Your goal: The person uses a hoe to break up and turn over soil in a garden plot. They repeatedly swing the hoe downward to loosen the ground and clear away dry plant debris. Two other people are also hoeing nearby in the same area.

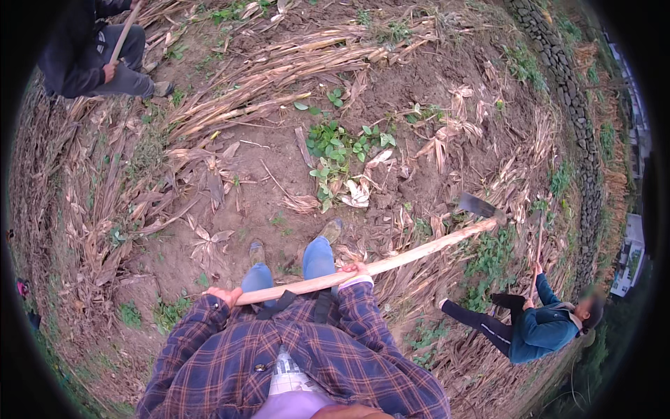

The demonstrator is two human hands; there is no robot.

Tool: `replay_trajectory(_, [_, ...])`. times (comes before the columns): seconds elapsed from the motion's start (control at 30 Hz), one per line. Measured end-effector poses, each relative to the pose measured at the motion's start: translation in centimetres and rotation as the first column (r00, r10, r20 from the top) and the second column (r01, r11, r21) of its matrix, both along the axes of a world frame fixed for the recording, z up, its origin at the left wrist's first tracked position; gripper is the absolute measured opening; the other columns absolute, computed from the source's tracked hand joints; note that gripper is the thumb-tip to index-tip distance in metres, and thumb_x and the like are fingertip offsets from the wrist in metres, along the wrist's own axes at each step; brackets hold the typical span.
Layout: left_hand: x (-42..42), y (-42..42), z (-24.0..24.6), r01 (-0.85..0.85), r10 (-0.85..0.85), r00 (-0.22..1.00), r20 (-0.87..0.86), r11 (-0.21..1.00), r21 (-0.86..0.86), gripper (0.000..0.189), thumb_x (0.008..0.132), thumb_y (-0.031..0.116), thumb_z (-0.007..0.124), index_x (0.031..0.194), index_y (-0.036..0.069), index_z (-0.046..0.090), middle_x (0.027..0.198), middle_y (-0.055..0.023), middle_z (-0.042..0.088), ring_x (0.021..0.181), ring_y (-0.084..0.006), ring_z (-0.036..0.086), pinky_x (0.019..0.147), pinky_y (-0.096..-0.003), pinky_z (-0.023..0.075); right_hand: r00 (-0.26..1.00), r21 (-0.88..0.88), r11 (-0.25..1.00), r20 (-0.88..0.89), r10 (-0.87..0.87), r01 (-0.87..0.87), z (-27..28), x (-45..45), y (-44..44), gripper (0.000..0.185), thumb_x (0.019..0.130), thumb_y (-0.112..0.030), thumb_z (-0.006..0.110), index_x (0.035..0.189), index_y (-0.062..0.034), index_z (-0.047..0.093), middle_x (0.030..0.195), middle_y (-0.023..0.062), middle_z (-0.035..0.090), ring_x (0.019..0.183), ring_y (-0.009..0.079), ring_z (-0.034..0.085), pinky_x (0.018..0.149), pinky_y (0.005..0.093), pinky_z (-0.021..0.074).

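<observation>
A hoe with a pale wooden handle (pixel 419 252) lies slantwise across the front of my body. My left hand (pixel 224 296) grips the handle's near end at my waist. Further along the same handle, my right hand (pixel 357 269) is closed around it, in front of my thigh. The hoe's metal blade (pixel 477 205) is at the far end, out to the right, over dry stalks and green weeds. Ahead of my feet, leafy green plants (pixel 335 144) grow from brown soil beside dry corn husks (pixel 357 193).
Cut corn stalks (pixel 293 65) lie in a long heap ahead. A person in a teal jacket (pixel 542 331) holds a long-handled tool at the right. Another person in dark clothes (pixel 73 57) grips a wooden handle at the upper left. A dry-stone wall (pixel 578 120) curves along the right.
</observation>
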State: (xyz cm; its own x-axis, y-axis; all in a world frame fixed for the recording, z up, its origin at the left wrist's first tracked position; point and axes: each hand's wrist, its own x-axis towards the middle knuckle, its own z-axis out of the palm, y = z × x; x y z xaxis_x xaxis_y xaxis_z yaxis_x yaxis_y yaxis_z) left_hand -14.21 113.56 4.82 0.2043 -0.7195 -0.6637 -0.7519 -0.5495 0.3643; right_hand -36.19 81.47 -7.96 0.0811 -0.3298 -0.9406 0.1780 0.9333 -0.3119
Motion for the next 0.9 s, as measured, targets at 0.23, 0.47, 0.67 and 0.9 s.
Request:
replay_trajectory(0.23, [3.1, 0.2, -4.0, -0.112, 0.077, 0.99, -0.116, 0.935, -0.336, 0.027, 0.072, 0.03, 0.057, 0.089, 0.014, 0.045, 0.07, -0.0122, 0.061, 0.067, -0.0344, 0.06, 0.055, -0.0447, 0.046, 0.956, -0.419, 0.874, 0.253, -0.15, 0.248, 18.1, 6.2, 1.2, 0.018, 0.076, -0.012, 0.055, 0.069, -0.0126, 0.039, 0.055, -0.0011, 0.036, 0.049, 0.0141, 0.038, 0.055, 0.0367, 0.0419])
replay_trajectory(0.47, [3.3, -0.6, -2.3, -0.365, 0.092, 0.911, -0.403, 0.639, -0.678, 0.04, 0.064, 0.031, 0.065, 0.101, 0.019, 0.056, 0.072, -0.0138, 0.061, 0.068, -0.0349, 0.059, 0.058, -0.0435, 0.046, 0.931, -0.859, 0.491, 0.285, 0.226, 0.144, 38.2, 13.0, 7.1, 0.013, 0.082, -0.01, 0.054, 0.083, -0.0124, 0.041, 0.059, 0.0004, 0.039, 0.051, 0.0125, 0.041, 0.053, 0.0333, 0.0419])
replay_trajectory(0.67, [2.0, -3.7, 4.2, -0.445, 0.171, 0.88, -0.443, 0.624, -0.642, 0.044, 0.065, 0.023, 0.065, 0.106, 0.016, 0.051, 0.067, -0.0135, 0.057, 0.064, -0.0333, 0.058, 0.055, -0.0408, 0.0441, 0.895, -0.976, 0.215, 0.118, 0.431, 0.025, 44.8, 16.9, 1.8, 0.014, 0.085, -0.014, 0.053, 0.078, -0.0112, 0.041, 0.059, -0.002, 0.039, 0.048, 0.0083, 0.039, 0.046, 0.0263, 0.0391])
replay_trajectory(0.9, [5.1, 2.7, 0.2, -0.719, 0.02, 0.555, -0.832, 0.515, -0.467, 0.03, 0.065, 0.013, 0.059, 0.092, 0.007, 0.049, 0.068, -0.0139, 0.055, 0.066, -0.0309, 0.057, 0.054, -0.0393, 0.0414, 0.911, -0.753, 0.642, 0.151, 0.385, -0.147, 30.6, 27.8, 1.1, 0.021, 0.083, -0.02, 0.054, 0.071, -0.0136, 0.038, 0.058, -0.0046, 0.035, 0.049, 0.007, 0.036, 0.049, 0.0247, 0.0366])
